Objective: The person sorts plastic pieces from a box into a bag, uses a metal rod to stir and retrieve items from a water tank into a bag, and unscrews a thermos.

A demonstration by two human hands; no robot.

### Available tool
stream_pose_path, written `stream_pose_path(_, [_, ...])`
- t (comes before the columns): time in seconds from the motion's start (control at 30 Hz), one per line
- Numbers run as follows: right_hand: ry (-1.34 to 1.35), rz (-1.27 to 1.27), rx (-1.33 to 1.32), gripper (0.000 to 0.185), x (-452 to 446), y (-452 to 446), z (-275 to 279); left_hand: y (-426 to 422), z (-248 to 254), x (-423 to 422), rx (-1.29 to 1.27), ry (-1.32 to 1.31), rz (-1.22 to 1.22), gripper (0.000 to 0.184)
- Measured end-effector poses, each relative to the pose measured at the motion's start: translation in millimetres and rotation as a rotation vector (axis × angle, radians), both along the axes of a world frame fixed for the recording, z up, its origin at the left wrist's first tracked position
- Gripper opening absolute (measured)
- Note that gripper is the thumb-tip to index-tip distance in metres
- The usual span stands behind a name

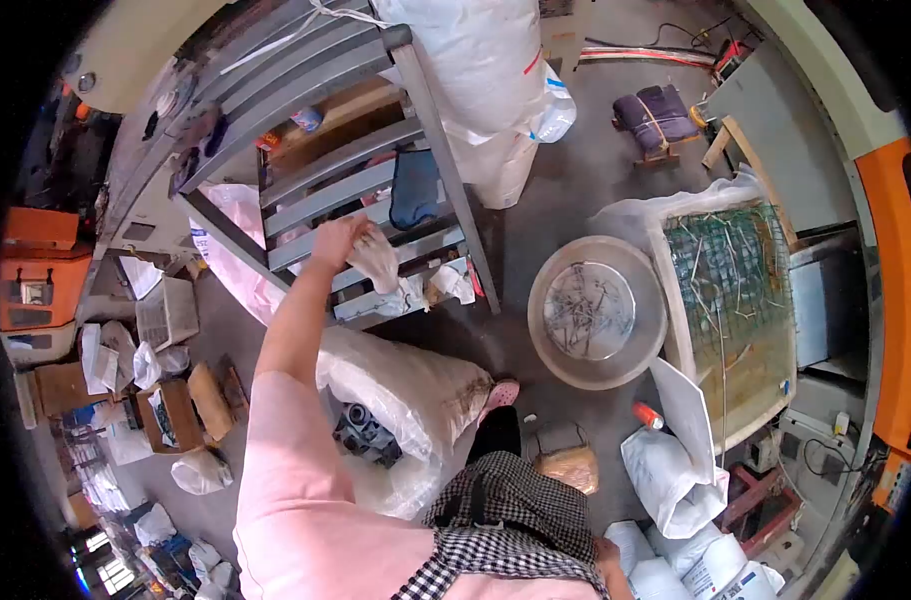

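Observation:
My left hand (339, 240) reaches out over a grey slatted metal rack (435, 130). Its fingers are closed on a limp, whitish piece like a glove or cloth (377, 262), which hangs over the slats. Close by on the rack lie a dark blue cloth (413, 190) and crumpled white scraps (453, 284). At the bottom edge, beside the checked apron (515, 510), only a small part of my right hand or forearm (610, 562) shows; its fingers are hidden. Below my left arm stands an open white sack (415, 375) with grey parts (365, 436) inside.
Right of the rack, a round basin (547, 345) holds thin scraps. Beside it stands a framed tank with green netting (710, 245). Tall white sacks (475, 60) rise behind the rack. White bags (665, 475) and a red can (647, 415) sit at lower right; boxes (180, 415) at left.

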State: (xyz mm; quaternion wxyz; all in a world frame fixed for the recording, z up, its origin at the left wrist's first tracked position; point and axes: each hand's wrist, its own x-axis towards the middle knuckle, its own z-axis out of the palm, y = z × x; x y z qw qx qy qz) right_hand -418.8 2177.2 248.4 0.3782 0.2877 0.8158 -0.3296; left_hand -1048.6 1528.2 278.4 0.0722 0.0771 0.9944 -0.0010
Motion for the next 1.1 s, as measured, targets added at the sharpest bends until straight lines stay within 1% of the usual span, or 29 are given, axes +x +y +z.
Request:
stream_pose_path(0.03, [0.092,0.192,0.074,0.025,-8,0,2,-13,-14,-15,0.003,-0.006,0.002,0.021])
stream_pose_path(0.07, [0.085,0.194,0.076,0.025,-17,0,5,-31,-29,-30,0.085,-0.012,0.013,0.022])
stream_pose_path(0.1, [-0.094,-0.083,0.03,0.026,-31,-2,11,-44,-43,-45,0.167,-0.019,0.025,0.025])
stream_pose_path(0.13, [-0.272,-0.361,-0.014,0.028,-38,-4,13,-49,-47,-58,0.171,-0.025,0.025,0.025])
stream_pose_path(0.17, [-0.278,-0.362,-0.008,0.028,-43,-8,14,-55,-50,-70,0.028,0.038,0.035,0.026])
stream_pose_path(0.2, [-0.176,-0.311,0.016,0.028,-46,-10,14,-57,-52,-78,-0.112,0.102,0.045,0.028])
stream_pose_path(0.23, [-0.076,-0.258,0.042,0.029,-48,-9,15,-51,-49,-83,-0.102,0.094,0.045,0.028])
stream_pose_path(0.3, [-0.086,-0.243,0.058,0.028,-51,-5,11,-37,-48,-90,-0.125,0.024,0.43,0.038])
stream_pose_path(0.33, [-0.092,-0.228,0.06,0.027,-49,-4,10,-35,-60,-87,-0.12,0.009,0.423,0.038])
stream_pose_path(0.37, [-0.109,-0.237,0.07,0.027,-45,-4,9,-32,-71,-80,-0.206,0.174,0.547,0.045])
stream_pose_path(0.4, [-0.109,-0.301,0.063,0.027,-44,-4,6,-28,-82,-73,-0.29,0.344,0.662,0.053])
stream_pose_path(0.47, [-0.109,-0.395,0.073,0.027,-37,-5,4,-17,-119,-50,-0.226,0.34,0.651,0.056])
stream_pose_path(0.5, [-0.087,-0.328,0.059,0.028,-32,-4,3,-6,-132,-39,-0.169,0.352,0.656,0.059])
stream_pose_path(0.53, [-0.064,-0.259,0.042,0.03,-28,-6,-3,2,-143,-27,-0.168,0.248,0.613,0.059])
stream_pose_path(0.57, [-0.068,-0.284,0.057,0.03,-23,-11,-12,9,-150,-13,-0.168,0.14,0.568,0.059])
stream_pose_path(0.63, [-0.086,-0.11,0.222,0.03,-12,-16,-15,3,-148,-14,-0.507,-0.063,0.454,0.055])
stream_pose_path(0.67, [-0.164,-0.232,0.158,0.03,-43,-29,5,-24,-172,-16,-0.477,-0.155,0.282,0.051])
stream_pose_path(0.7, [-0.233,-0.367,0.093,0.03,-80,-47,34,-43,-180,-26,-0.415,-0.085,0.169,0.046])
stream_pose_path(0.73, [-0.162,-0.267,0.074,0.03,-47,-36,10,-59,-187,-36,-0.361,-0.018,0.05,0.04])
stream_pose_path(0.77, [-0.021,0.029,0.049,0.032,-36,-33,4,-75,-193,-45,-0.316,0.046,-0.069,0.035])
stream_pose_path(0.8, [-0.143,-0.278,0.068,0.033,-55,-47,23,-52,-164,-48,-0.357,-0.021,0.105,0.029])
stream_pose_path(0.83, [-0.158,-0.32,0.112,0.034,-60,-56,28,-85,-193,-46,-0.3,0.525,-0.29,0.031])
stream_pose_path(0.9, [-0.167,-0.435,0.173,0.035,-61,-72,44,-100,-206,-49,-0.347,0.585,-0.246,0.04])
stream_pose_path(0.93, [-0.272,-0.36,0.167,0.038,-65,-76,58,-105,-210,-50,-0.37,0.614,-0.222,0.045])
stream_pose_path(0.97, [-0.37,-0.284,0.153,0.043,-59,-85,69,-1,-116,-20,-0.527,0.169,0.152,0.046])
stream_pose_path(1.0, [-0.359,-0.355,0.161,0.043,-35,-93,62,-32,-180,-14,-0.601,0.407,-0.019,0.046])
stream_pose_path(1.03, [-0.344,-0.084,0.058,0.049,-6,-99,47,7,-177,8,-0.266,0.389,0.187,0.048])
stream_pose_path(1.07, [-0.32,0.185,-0.038,0.057,24,-108,32,59,-158,35,-0.087,0.277,0.309,0.051])
stream_pose_path(1.1, [-0.306,0.106,-0.026,0.057,41,-125,24,104,-144,64,-0.05,0.117,0.232,0.055])
